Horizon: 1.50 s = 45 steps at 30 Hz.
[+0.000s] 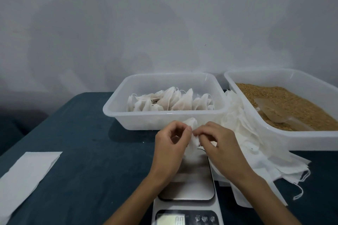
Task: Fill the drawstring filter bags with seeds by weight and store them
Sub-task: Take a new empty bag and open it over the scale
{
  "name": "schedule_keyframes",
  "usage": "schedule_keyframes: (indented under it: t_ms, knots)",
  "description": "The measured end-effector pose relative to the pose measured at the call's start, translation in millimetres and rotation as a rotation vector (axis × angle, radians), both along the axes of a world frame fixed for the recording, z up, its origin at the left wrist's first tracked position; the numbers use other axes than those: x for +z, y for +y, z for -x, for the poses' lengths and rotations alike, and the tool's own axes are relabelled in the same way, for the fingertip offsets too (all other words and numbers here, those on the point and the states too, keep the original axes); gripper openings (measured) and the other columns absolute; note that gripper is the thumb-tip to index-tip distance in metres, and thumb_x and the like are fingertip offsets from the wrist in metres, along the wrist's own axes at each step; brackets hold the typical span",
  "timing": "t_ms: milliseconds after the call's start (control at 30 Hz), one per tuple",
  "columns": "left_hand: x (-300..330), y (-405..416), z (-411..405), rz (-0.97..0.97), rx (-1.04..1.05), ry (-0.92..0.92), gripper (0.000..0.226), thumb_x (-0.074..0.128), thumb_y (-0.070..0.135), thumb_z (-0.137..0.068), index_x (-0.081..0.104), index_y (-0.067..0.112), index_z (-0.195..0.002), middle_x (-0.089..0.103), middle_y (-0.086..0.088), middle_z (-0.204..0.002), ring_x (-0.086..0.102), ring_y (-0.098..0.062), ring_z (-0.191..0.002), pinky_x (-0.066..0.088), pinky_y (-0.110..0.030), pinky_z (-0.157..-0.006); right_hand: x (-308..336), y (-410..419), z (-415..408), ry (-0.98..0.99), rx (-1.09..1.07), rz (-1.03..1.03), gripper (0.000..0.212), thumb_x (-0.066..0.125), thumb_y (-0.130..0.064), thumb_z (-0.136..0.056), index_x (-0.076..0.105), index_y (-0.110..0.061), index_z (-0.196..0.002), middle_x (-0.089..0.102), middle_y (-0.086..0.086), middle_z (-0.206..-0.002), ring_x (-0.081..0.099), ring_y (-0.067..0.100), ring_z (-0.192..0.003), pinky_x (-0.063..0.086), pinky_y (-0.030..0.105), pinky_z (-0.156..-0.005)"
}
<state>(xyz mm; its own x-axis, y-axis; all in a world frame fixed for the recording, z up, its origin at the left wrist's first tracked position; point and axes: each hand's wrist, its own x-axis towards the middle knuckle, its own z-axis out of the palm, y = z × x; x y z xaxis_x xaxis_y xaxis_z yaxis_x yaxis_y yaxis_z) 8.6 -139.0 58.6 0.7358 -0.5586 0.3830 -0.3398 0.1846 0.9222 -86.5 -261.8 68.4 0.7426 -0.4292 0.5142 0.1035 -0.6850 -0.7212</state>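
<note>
Both hands hold one white filter bag [193,141] over the steel platform of a kitchen scale [190,186]. My left hand [171,145] pinches its left side and my right hand [217,145] pinches its right side near the top. A white tub [117,109] behind them holds several filled bags [172,103]. To the right, a second white tub [285,138] is full of tan seeds [292,100] with a clear scoop [272,110] lying in them. A pile of empty bags [256,153] with loose strings lies between the tubs and the scale.
The table [82,151] has a dark teal cloth. A flat white paper sheet [25,175] lies at its left front. The scale's display [170,219] sits at the bottom edge. A pale wall stands behind the tubs.
</note>
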Motion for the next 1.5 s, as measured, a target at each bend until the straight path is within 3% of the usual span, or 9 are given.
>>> schedule_keyframes:
  t_ms: [167,267,333,500,667,833,967,1167,1500]
  knots:
    - [4,1,1,-0.04,-0.062,-0.125,0.01,0.066,0.019,-0.103,0.075,0.018,-0.098,0.074,0.002,-0.089,0.069,-0.018,-0.085,0.058,-0.04,-0.08,9,0,0,-0.027,0.16,-0.324,0.019,0.064,-0.043,-0.093,0.074,-0.035,-0.079,0.069,-0.011,-0.076,0.064,0.005,-0.072,0.048,0.016,-0.067]
    - [4,3,1,-0.059,-0.071,-0.174,0.01,0.066,0.022,-0.103,0.075,0.019,-0.103,0.074,0.002,-0.097,0.07,-0.026,-0.094,0.058,-0.047,-0.083,10,-3,1,-0.081,0.172,-0.324,0.019,0.072,-0.035,-0.091,0.072,-0.036,-0.072,0.062,-0.01,-0.063,0.056,0.004,-0.06,0.044,0.015,-0.062]
    - [4,2,2,-0.034,0.012,-0.169,0.006,0.067,0.023,-0.102,0.072,0.024,-0.106,0.07,0.005,-0.103,0.067,-0.022,-0.098,0.057,-0.04,-0.082,10,-7,0,-0.103,0.135,-0.386,0.016,0.071,-0.031,-0.09,0.075,-0.021,-0.078,0.065,0.011,-0.07,0.056,0.029,-0.064,0.047,0.028,-0.065]
    - [10,0,-5,0.026,0.03,0.202,0.043,0.074,0.035,-0.091,0.058,0.03,-0.131,0.071,0.008,-0.123,0.068,-0.006,-0.114,0.057,-0.022,-0.088,12,-12,6,-0.127,0.189,-0.657,0.015,0.067,-0.023,-0.094,0.08,-0.016,-0.099,0.078,0.006,-0.1,0.074,0.022,-0.094,0.059,0.024,-0.079]
    - [5,2,-4,0.031,-0.051,0.316,0.017,0.074,0.019,-0.095,0.077,0.01,-0.109,0.081,-0.007,-0.103,0.078,-0.025,-0.097,0.063,-0.033,-0.082,6,-14,2,-0.129,-0.095,-0.447,0.002,0.077,-0.021,-0.086,0.079,-0.021,-0.086,0.068,-0.005,-0.1,0.064,0.027,-0.078,0.056,0.035,-0.072]
    - [4,0,-7,0.068,-0.023,0.32,0.019,0.072,0.019,-0.096,0.077,0.005,-0.108,0.08,-0.008,-0.1,0.077,-0.019,-0.094,0.059,-0.025,-0.079,7,-10,6,-0.218,-0.007,-0.376,0.005,0.07,-0.024,-0.094,0.073,-0.023,-0.09,0.07,-0.001,-0.08,0.059,0.015,-0.057,0.044,0.022,-0.048]
    - [3,1,-10,0.077,0.083,0.334,0.026,0.07,0.027,-0.098,0.074,0.002,-0.093,0.069,-0.01,-0.082,0.06,-0.014,-0.078,0.05,-0.026,-0.07,7,-8,6,-0.215,-0.136,-0.285,0.007,0.07,-0.026,-0.094,0.072,-0.027,-0.088,0.071,-0.005,-0.074,0.065,0.011,-0.062,0.049,0.023,-0.052]
    - [6,1,-9,0.047,0.094,0.338,0.03,0.069,0.037,-0.095,0.078,0.01,-0.09,0.073,-0.018,-0.092,0.064,-0.018,-0.083,0.054,-0.036,-0.078,10,-5,9,-0.216,-0.024,-0.342,0.002,0.075,-0.026,-0.091,0.075,-0.028,-0.092,0.074,-0.004,-0.09,0.051,0.017,-0.042,0.04,0.026,-0.04]
    - [8,0,-7,0.037,0.082,0.402,0.039,0.062,0.043,-0.097,0.077,0.007,-0.098,0.074,-0.022,-0.105,0.069,-0.027,-0.095,0.055,-0.053,-0.098,13,-4,8,-0.189,0.095,-0.411,0.02,0.066,-0.034,-0.095,0.071,-0.022,-0.08,0.064,-0.01,-0.068,0.053,0.019,-0.036,0.039,0.023,-0.038]
